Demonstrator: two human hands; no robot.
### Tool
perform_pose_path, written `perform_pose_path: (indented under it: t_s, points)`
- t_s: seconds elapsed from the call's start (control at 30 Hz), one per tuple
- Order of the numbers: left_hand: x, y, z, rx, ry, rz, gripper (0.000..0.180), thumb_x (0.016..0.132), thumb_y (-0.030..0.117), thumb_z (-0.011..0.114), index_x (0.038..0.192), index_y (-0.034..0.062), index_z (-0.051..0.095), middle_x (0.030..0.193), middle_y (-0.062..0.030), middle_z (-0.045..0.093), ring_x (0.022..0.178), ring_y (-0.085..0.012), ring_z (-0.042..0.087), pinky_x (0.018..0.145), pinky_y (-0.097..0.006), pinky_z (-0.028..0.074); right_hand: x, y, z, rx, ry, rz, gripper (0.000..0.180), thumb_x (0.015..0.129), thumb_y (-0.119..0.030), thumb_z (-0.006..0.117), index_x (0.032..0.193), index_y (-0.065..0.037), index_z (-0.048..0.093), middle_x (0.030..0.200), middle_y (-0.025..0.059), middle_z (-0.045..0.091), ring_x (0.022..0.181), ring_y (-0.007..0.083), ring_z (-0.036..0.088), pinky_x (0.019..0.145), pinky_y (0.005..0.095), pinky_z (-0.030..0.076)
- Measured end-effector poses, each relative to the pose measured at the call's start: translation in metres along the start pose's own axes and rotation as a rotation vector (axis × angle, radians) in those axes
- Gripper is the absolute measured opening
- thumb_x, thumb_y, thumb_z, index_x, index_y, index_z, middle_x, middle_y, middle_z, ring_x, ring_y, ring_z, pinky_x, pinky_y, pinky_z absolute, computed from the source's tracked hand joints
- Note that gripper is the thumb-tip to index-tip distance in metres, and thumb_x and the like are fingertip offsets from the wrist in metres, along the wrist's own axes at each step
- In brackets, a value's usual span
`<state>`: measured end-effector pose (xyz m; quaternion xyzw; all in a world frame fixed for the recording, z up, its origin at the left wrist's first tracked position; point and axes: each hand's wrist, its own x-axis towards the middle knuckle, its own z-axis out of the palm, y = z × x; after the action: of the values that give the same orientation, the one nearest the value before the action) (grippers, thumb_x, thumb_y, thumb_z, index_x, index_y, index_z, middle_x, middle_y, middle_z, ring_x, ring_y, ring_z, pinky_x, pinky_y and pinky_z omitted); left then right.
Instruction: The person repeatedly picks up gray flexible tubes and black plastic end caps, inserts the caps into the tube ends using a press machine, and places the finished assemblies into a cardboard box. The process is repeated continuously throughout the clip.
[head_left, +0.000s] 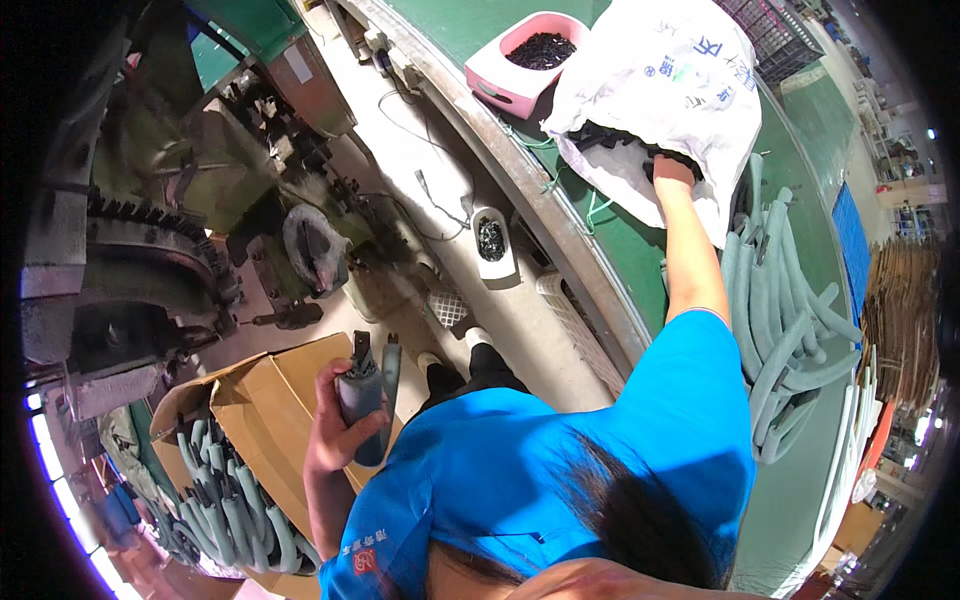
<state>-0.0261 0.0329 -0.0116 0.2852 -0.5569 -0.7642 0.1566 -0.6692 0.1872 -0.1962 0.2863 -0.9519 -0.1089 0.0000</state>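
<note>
My left hand [342, 425] is closed around a grey foam-covered tube [362, 400] with a black piece at its upper end. A second grey tube [391, 375] stands beside it, close to my fingers. On the green table, a white woven sack [665, 70] lies with its mouth toward me and black parts [604, 138] showing inside. My right arm stretches out to it, and my right hand [673, 173] is in the mouth of the sack among the black parts. The sack and the dark parts hide its fingers.
Grey foam tubes [775, 310] lie piled on the green table [790, 480] at right. A pink bin [500, 75] of small black pieces stands beside the sack. At left are a cardboard box [285, 400] of tubes and a dark machine [150, 285]. A white container [492, 265] is lower down.
</note>
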Motion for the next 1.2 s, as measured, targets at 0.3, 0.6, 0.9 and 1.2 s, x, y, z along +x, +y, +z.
perform_pose_path:
  t_s: [0.3, 0.6, 0.9, 1.2]
  points:
    - [0.000, 0.002, -0.003, 0.599, -0.071, 0.172, 0.062, 0.070, 0.020, 0.079, 0.116, 0.0110, 0.039, 0.103, -0.0046, 0.045, 0.087, -0.0133, 0.046, 0.073, -0.028, 0.041, -0.154, -0.106, -0.147, 0.687, -0.035, -0.534, 0.029, 0.083, -0.033, 0.059, 0.086, -0.004, 0.060, 0.070, 0.0179, 0.060, 0.069, 0.0353, 0.060, 0.062, 0.0413, 0.045]
    - [-0.011, 0.036, 0.012, 0.292, -0.094, -0.169, 0.056, 0.077, 0.034, 0.076, 0.110, 0.0075, 0.037, 0.083, -0.0025, 0.049, 0.076, -0.0110, 0.051, 0.068, -0.026, 0.043, -0.265, -0.224, -0.218, 1.079, -0.316, -1.407, 0.017, 0.090, -0.022, 0.055, 0.090, -0.005, 0.052, 0.062, 0.0068, 0.049, 0.053, 0.0171, 0.050, 0.052, 0.0305, 0.040]
    - [-0.043, 0.037, 0.010, 0.439, -0.072, -0.052, 0.048, 0.077, 0.032, 0.076, 0.100, 0.0054, 0.043, 0.071, -0.0065, 0.052, 0.064, -0.0134, 0.051, 0.057, -0.028, 0.043, -0.283, -0.259, -0.248, 1.290, -0.518, -1.342, 0.036, 0.093, -0.026, 0.055, 0.066, -0.004, 0.047, 0.053, 0.0084, 0.040, 0.048, 0.0153, 0.037, 0.046, 0.0296, 0.033]
    - [-0.057, 0.033, 0.009, 0.522, -0.155, -0.121, 0.050, 0.075, 0.038, 0.075, 0.099, 0.0037, 0.049, 0.076, -0.0129, 0.057, 0.075, -0.0221, 0.058, 0.066, -0.035, 0.045, -0.295, -0.280, -0.272, 0.948, -0.328, -1.624, 0.028, 0.092, -0.020, 0.053, 0.069, -0.004, 0.050, 0.055, 0.0127, 0.045, 0.049, 0.0301, 0.046, 0.046, 0.0358, 0.036]
